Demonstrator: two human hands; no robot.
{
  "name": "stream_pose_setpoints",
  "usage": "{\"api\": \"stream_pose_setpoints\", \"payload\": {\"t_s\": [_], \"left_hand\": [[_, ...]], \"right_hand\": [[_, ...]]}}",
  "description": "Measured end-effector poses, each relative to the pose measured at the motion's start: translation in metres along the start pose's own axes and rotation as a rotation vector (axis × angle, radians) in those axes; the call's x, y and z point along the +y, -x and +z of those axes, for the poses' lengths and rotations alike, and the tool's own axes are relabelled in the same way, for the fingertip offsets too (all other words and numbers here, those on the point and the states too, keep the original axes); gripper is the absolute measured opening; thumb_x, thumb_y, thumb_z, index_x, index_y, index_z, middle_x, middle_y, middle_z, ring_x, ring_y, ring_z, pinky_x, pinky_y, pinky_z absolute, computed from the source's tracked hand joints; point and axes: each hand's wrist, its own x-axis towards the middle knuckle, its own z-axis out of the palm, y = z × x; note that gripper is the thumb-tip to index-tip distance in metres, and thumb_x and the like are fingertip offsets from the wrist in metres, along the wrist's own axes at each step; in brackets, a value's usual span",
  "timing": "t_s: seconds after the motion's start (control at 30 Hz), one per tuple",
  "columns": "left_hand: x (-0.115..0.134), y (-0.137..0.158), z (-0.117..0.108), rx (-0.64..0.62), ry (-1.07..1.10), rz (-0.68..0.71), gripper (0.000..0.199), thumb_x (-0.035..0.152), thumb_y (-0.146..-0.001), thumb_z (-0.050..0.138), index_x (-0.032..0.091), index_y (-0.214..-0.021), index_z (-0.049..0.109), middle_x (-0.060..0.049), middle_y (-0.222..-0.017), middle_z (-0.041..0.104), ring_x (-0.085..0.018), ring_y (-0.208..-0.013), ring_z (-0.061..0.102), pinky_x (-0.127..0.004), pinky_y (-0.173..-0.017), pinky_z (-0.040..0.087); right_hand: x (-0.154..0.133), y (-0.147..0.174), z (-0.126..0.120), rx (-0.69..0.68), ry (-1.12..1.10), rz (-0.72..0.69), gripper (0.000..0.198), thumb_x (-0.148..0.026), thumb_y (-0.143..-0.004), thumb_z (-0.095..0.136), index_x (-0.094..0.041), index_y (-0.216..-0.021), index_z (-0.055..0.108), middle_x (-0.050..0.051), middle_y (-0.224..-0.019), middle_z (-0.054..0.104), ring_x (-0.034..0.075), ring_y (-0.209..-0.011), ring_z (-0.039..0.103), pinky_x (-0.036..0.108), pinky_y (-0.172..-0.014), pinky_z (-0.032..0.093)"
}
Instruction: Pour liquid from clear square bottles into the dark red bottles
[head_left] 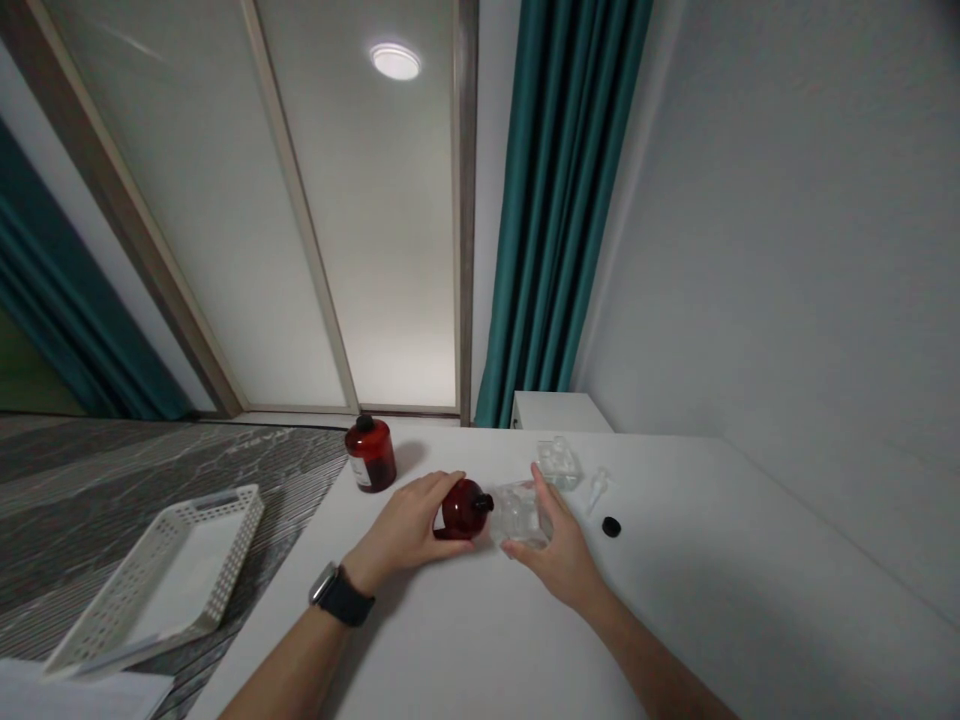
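On the white table (750, 600), a dark red bottle (463, 508) is tipped sideways toward a clear bottle (521, 513). The left hand (409, 528) grips the red one. The right hand (559, 555) holds the clear one.

Left hand (409, 528) grips a dark red bottle (461, 509), tipped on its side, black neck pointing to 3 o'clock at a clear glass bottle (520, 513). Right hand (556, 548) cups that clear bottle from its 3 o'clock side. Black watch (341, 596) on left wrist. Second red bottle (370, 453) stands upright at 10 o'clock from the hands. Another clear bottle (559, 461) at 1 o'clock, clear pump piece (597, 487) beside it, black cap (611, 526) at 3 o'clock. White table (712, 580); white perforated tray (161, 577) well off at 9 o'clock
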Motion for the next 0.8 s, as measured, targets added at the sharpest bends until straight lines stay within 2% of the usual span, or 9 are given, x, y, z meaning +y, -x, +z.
{"api": "stream_pose_setpoints", "payload": {"t_s": [0.23, 0.5, 0.7, 0.8], "left_hand": [[0.0010, 0.0050, 0.0018, 0.024, -0.039, 0.022, 0.075, 0.057, -0.077, 0.075, 0.020, -0.137, 0.048, -0.016, -0.123, 0.066, -0.034, -0.108, 0.067, -0.049, -0.091, 0.055], [0.0038, 0.0078, 0.0013, 0.006, -0.081, 0.027, 0.077, 0.057, -0.077, 0.075, 0.019, -0.138, 0.048, -0.017, -0.124, 0.067, -0.036, -0.111, 0.066, -0.050, -0.093, 0.055], [0.0055, 0.0075, 0.0025, 0.008, -0.099, 0.026, 0.077, 0.055, -0.076, 0.077, 0.016, -0.136, 0.049, -0.018, -0.123, 0.067, -0.037, -0.111, 0.066, -0.052, -0.094, 0.055], [0.0062, 0.0087, 0.0030, 0.028, -0.096, 0.017, 0.074, 0.054, -0.076, 0.077, 0.018, -0.134, 0.051, -0.016, -0.120, 0.068, -0.035, -0.106, 0.068, -0.050, -0.090, 0.056]], "right_hand": [[-0.0047, 0.0017, -0.0017, -0.043, 0.080, -0.064, 0.100, -0.023, -0.071, 0.080, -0.029, -0.157, 0.028, 0.008, -0.133, 0.055, 0.028, -0.126, 0.054, 0.048, -0.113, 0.041], [-0.0054, 0.0042, -0.0033, -0.091, 0.124, -0.091, 0.102, -0.021, -0.071, 0.081, -0.031, -0.157, 0.026, 0.009, -0.132, 0.055, 0.029, -0.126, 0.053, 0.050, -0.114, 0.040], [-0.0034, 0.0045, -0.0031, -0.062, 0.111, -0.081, 0.089, -0.021, -0.067, 0.083, -0.027, -0.146, 0.041, 0.010, -0.136, 0.054, 0.030, -0.129, 0.053, 0.052, -0.114, 0.040], [-0.0024, 0.0050, -0.0034, -0.042, 0.130, -0.120, 0.084, -0.022, -0.068, 0.083, -0.027, -0.143, 0.045, 0.011, -0.140, 0.051, 0.031, -0.133, 0.050, 0.052, -0.116, 0.039]]}}
